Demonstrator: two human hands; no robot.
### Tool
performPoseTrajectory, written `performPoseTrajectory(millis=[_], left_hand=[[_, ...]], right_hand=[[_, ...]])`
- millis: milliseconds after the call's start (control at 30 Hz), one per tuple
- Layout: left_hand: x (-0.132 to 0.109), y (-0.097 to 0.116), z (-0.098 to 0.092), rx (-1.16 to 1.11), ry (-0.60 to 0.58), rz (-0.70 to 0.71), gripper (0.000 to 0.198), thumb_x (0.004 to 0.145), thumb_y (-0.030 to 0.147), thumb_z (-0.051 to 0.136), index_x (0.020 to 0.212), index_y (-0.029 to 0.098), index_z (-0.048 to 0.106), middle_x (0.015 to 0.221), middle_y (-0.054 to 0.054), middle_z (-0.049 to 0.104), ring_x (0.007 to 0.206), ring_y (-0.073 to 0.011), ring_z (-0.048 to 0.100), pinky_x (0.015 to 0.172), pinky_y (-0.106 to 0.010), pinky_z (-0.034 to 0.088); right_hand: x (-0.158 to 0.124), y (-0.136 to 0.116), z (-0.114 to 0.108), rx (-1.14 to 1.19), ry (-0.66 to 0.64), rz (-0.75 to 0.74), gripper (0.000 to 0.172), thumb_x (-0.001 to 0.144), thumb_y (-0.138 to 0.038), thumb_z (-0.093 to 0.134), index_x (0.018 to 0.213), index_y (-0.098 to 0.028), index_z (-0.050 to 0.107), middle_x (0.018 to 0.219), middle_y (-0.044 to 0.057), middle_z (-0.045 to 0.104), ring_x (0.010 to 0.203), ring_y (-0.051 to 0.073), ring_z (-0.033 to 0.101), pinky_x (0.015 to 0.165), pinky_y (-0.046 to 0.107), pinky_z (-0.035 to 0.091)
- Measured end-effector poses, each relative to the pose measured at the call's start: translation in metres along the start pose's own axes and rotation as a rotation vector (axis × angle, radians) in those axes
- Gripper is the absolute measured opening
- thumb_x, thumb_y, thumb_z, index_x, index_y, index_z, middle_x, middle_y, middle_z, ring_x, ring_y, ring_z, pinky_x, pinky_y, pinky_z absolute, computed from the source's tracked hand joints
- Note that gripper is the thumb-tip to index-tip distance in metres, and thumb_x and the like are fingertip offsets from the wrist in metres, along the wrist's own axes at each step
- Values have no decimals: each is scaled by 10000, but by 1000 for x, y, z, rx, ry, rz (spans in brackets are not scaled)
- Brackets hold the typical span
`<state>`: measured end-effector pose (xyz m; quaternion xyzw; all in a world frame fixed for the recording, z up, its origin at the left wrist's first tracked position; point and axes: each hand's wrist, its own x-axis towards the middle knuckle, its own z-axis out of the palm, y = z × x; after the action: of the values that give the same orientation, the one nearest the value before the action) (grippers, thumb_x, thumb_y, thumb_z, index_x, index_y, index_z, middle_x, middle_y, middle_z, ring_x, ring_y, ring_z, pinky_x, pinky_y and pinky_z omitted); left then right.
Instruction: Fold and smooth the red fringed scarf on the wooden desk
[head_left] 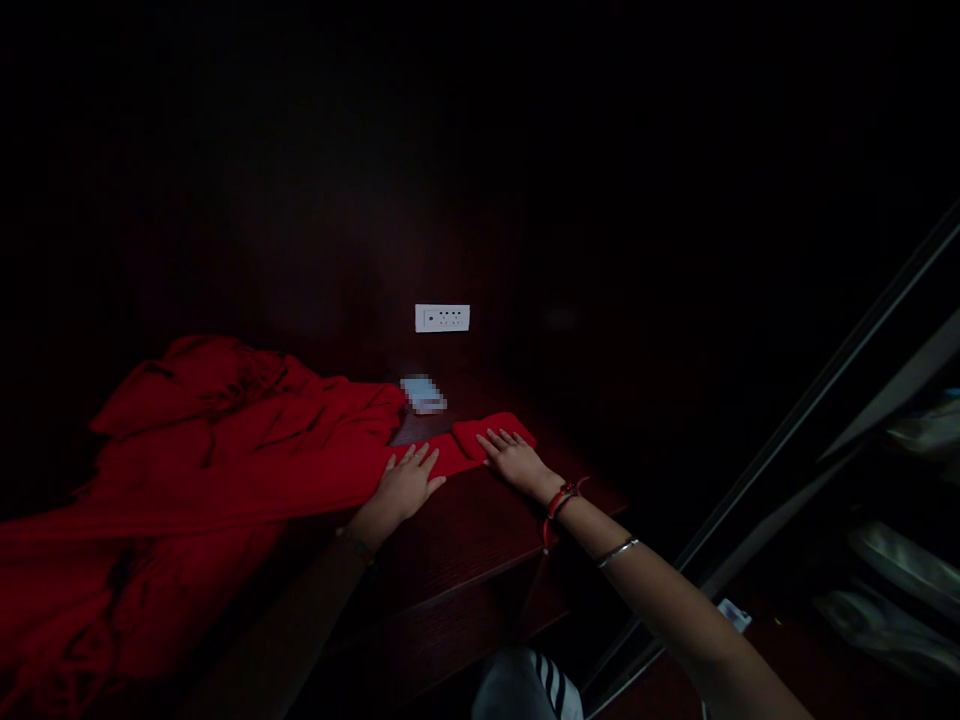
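A long red fringed scarf (300,478) stretches from a loose heap at the left to a narrow strip in the middle of a dark wooden surface (465,540). Its right end is doubled over into a flat folded part (469,437). My right hand (517,462) lies on this folded part, palm down with fingers spread. On the strip just left of it rests my left hand (409,485), also flat with its fingers apart. Neither hand grips the cloth.
Behind the scarf lies a blurred pale blue-white item (424,394). A white socket plate (442,318) is set in the dark back wall. At the right runs a slanting metal-edged frame (810,405). A knee in striped trousers (529,685) shows below the surface's front edge.
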<state>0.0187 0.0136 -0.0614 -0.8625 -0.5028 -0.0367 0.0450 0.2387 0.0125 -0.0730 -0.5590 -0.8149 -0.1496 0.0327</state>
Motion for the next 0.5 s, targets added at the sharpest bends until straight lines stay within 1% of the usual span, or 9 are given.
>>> performPoseTrajectory(millis=[100,167,233,300,400,500], left_hand=[[-5,-9,-14,62,-56,12,445,804,195,401,1248,169,384,1274,-129,419,1118,-241,436,865,-366,395],[-10,-18,-21,104,-127,-19,511,753,76,400,1248,199,379,1241,-131,453,1059,-234,492,793,-343,444],[-14,-27,-25,118,-166,-35,548,729,20,385,1238,223,387,1224,-125,469,1040,-224,507,765,-326,459],[-16,-32,-25,105,-147,-8,515,740,10,372,1213,210,416,1190,-126,497,1022,-210,520,774,-311,455],[-14,-25,-21,60,-73,76,468,764,6,343,1192,173,434,1144,-128,532,1012,-196,527,812,-299,435],[-9,-5,-16,35,-21,179,486,768,-11,312,1223,137,399,1224,-138,469,1093,-194,467,866,-294,403]], right_hand=[[3,8,1,-97,-8,-106,436,858,-175,330,1290,-115,327,1279,176,390,1152,272,386,917,404,340],[4,11,2,-154,-5,-153,441,843,-112,324,1284,-97,329,1264,189,404,1145,263,397,905,392,361],[5,14,5,-203,7,-178,441,834,-89,329,1275,-88,338,1251,197,416,1134,259,413,892,393,379],[6,17,7,-239,21,-193,434,829,-83,333,1263,-80,349,1236,202,432,1116,257,435,875,399,398],[5,31,11,-271,20,-192,421,822,-76,336,1241,-59,374,1211,214,453,1082,258,469,845,393,425],[1,55,15,-287,-5,-162,423,807,-59,333,1225,-65,398,1208,206,460,1076,245,478,841,368,435]])
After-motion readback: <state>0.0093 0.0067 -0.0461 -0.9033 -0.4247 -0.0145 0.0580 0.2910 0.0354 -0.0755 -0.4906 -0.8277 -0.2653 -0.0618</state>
